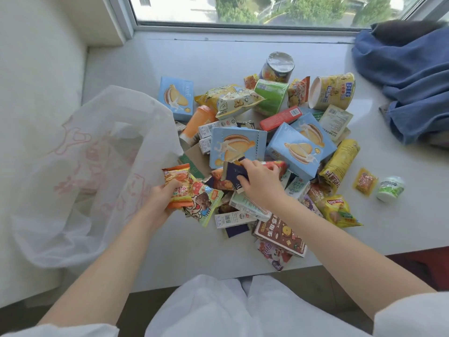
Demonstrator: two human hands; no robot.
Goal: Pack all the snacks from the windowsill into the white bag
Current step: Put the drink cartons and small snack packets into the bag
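Fingers [245, 178] (right hand) half-hide dark packet [234, 173].

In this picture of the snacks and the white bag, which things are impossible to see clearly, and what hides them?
All in the head view:
- Inside of the white bag: its cloudy plastic hides any contents.
- Snacks low in the pile: covered by the blue boxes and packets above.
- Dark packet: partly covered by the right hand.
- Orange packet: lower part hidden by the left hand.
- Print on the small white cup: too small.

Blue cloth [410, 86] cut by right edge, white bag [80, 171] interior hidden
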